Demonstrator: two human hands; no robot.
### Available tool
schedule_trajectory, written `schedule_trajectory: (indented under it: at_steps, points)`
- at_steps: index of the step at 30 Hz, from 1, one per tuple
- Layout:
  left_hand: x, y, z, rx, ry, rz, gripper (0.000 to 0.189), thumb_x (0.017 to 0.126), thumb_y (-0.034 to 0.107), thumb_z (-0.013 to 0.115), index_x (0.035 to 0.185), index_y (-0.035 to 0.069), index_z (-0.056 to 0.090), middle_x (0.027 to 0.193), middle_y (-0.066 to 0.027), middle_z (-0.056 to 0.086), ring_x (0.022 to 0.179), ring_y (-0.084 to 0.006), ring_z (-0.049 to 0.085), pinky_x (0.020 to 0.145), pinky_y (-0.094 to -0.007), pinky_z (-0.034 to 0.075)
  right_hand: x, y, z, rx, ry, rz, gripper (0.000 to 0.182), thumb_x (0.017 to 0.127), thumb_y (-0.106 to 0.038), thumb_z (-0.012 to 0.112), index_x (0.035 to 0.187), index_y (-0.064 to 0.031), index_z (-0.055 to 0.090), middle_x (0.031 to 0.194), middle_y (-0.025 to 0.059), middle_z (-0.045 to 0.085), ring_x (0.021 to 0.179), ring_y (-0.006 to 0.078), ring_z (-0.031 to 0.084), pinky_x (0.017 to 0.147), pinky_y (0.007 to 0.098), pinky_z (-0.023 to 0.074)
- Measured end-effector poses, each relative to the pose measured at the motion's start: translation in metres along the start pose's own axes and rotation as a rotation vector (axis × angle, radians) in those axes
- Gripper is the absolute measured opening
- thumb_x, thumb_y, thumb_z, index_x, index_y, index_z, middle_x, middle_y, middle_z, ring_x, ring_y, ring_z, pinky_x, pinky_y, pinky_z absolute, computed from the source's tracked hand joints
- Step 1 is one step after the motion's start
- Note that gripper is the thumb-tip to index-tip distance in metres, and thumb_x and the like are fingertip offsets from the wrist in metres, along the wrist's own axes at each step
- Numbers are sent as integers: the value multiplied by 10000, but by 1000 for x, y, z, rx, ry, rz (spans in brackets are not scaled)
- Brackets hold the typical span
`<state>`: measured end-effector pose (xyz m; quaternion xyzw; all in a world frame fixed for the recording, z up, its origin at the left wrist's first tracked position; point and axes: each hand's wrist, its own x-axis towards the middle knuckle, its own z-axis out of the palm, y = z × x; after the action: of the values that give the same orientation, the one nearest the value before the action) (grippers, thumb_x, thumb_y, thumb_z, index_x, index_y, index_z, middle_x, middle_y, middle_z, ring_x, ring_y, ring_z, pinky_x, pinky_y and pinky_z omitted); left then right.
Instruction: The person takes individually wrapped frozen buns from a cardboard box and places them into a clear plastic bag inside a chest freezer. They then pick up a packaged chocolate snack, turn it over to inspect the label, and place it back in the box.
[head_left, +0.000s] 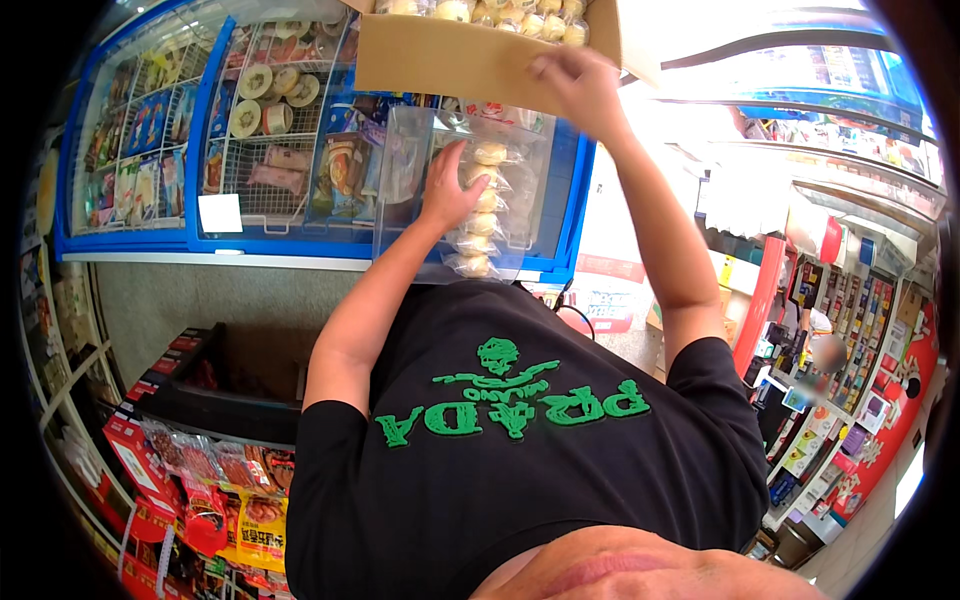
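Several round pale pastries in clear wrappers (482, 223) stand in a line inside a clear plastic box (397, 191), which rests on the freezer's glass top in front of my body. My left hand (450, 187) is over the box, fingers spread, its fingertips at the upper pastries of the line; whether it presses on one is unclear. Farther up, my right hand (574, 82) is at the front flap of a cardboard carton (450, 56), fingers bent and blurred; whether it grips the flap I cannot tell. More wrapped pastries (525, 22) fill the carton.
Under the box is a blue-framed chest freezer (285, 255) holding packaged frozen goods and tubs. Bagged snacks (247, 525) hang on a rack at lower left. A red post (761, 300) stands at right, with a person (819, 324) beyond it near stocked shelves.
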<state>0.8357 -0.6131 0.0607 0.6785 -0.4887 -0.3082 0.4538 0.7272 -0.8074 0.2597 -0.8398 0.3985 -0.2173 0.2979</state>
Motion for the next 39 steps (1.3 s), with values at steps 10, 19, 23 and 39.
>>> schedule_trajectory:
  at_steps: [10,19,23,39]
  points:
    - [31,0,9,-123,-21,51,456,868,231,706,1278,51,620,1313,-173,622,1254,-371,529,1085,-462,408,153,136,-10,-568,-114,515,481,918,-411,677,966,66,719,872,222,732,848,301,734,695,394,589]
    - [38,-12,10,-80,-78,113,367,851,199,699,1209,115,688,1266,-96,665,1206,-333,568,1058,-445,430,167,119,14,-609,-141,588,527,888,-422,668,1213,-7,656,1013,157,749,845,269,746,681,404,619]
    - [38,-17,9,-64,-121,137,365,850,173,664,1213,150,692,1286,-85,651,1226,-326,553,1068,-465,413,164,96,19,-548,-106,607,694,886,-423,670,1438,-52,472,1055,152,737,869,252,743,741,411,613]
    - [37,-18,7,26,-187,177,381,839,53,570,1200,102,684,1273,-117,642,1212,-350,567,1063,-463,436,167,183,12,-273,-42,652,300,799,-250,819,809,20,688,740,70,638,647,173,621,540,338,507]
